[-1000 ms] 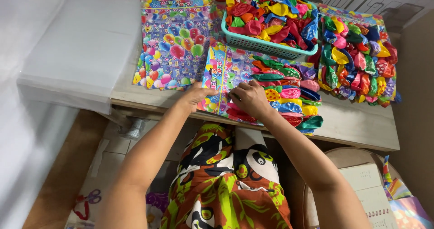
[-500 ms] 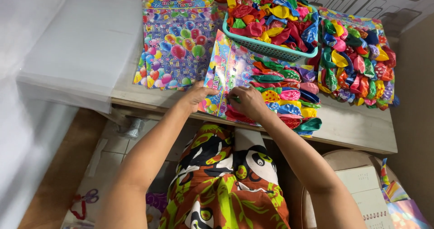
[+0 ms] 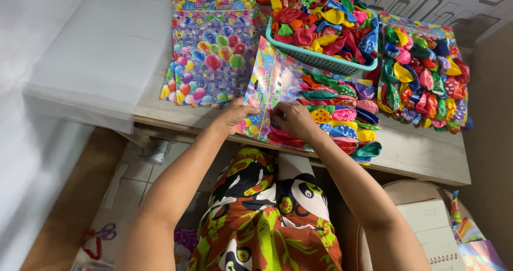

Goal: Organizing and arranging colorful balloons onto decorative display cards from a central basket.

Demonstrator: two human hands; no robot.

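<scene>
While both hands work at the near edge of the table [image 3: 422, 153], a glossy printed card [image 3: 278, 84] sits between them, tilted so its left part lifts off the surface. Its shiny face shows small balloon pictures on purple and pink. Limp rubber balloons [image 3: 336, 116] in green, red, yellow, pink and blue lie in rows over its right half, flat and wrinkled.

The left hand [image 3: 235, 116] pinches the card's near left edge, thumb on top and fingers curled under. The right hand [image 3: 294, 120] presses down on the near balloons, fingers bunched together on them; whether they clamp one cannot be told.

Far of the card stands a teal plastic basket [image 3: 320, 61] with a slotted wall, heaped with loose balloons. Left of it lies a stack of flat printed cards [image 3: 211, 52]. At the right lies another card [image 3: 422, 76], fully covered in balloon rows. Far left, a pile of clear, milky plastic bags [image 3: 101, 57] overhangs the table.
</scene>
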